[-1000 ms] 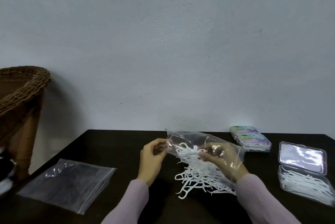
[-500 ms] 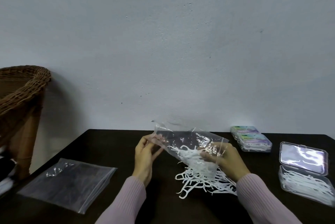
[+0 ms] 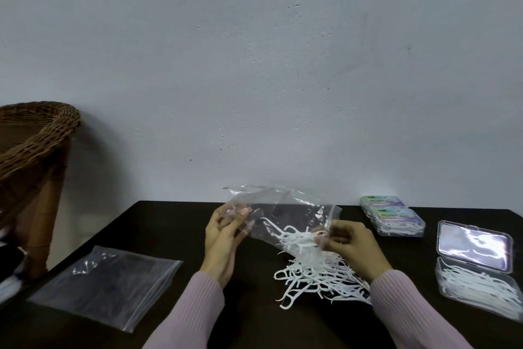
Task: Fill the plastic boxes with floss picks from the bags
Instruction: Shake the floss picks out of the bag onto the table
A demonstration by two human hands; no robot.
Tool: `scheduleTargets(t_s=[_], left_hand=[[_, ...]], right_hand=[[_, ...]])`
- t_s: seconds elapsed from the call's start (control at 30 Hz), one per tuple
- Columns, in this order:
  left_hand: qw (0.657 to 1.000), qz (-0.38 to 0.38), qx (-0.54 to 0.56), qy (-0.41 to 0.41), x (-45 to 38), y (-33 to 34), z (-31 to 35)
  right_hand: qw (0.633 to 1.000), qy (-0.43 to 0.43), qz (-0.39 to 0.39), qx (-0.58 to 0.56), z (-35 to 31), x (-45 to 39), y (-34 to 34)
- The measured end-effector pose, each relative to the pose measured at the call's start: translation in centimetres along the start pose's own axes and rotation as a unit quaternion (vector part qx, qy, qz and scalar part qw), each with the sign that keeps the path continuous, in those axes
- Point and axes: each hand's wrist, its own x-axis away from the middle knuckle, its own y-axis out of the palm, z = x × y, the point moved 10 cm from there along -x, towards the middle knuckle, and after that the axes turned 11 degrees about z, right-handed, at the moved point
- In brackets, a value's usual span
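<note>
Left hand [image 3: 223,238] pinches bag [image 3: 283,215] corner; right hand [image 3: 351,247] grip seemingly clamped on opposite edge; floss picks [image 3: 314,272] heaped on desk [image 3: 158,224].

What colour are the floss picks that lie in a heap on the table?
White. The floss picks stand out clearly against the dark table in the head view.

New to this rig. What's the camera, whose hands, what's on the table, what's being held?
There is no robot. One wide-angle camera on a person's head looks down at their bare hands. The left hand pinches one corner of a clear plastic bag; the right hand has its grip on the opposite side, tipping white floss picks onto a pile on the dark table. An empty bag lies flat at left. At right sit an open box holding picks and two closed boxes.
</note>
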Motion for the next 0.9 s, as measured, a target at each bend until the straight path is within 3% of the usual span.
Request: scheduleTargets(t_s=[0.43,0.77,0.83,0.9], left_hand=[[0.993,0.034,0.114,-0.004,-1.2,-2.0,2.4],[0.982,0.032,0.174,-0.069,-0.8,-1.5,0.8],[0.981,0.025,0.176,-0.079,-0.4,-1.0,0.2],[0.982,0.020,0.168,-0.086,-0.1,-0.6,-0.5]], right_hand=[[0.996,0.070,0.023,0.047,2.5,-0.3,-0.9],[0.972,-0.048,0.075,0.217,-0.7,0.0,-1.7],[0.982,-0.061,0.067,0.164,-1.1,0.0,-1.3],[0.999,-0.019,0.028,0.037,-0.8,0.0,-0.4]])
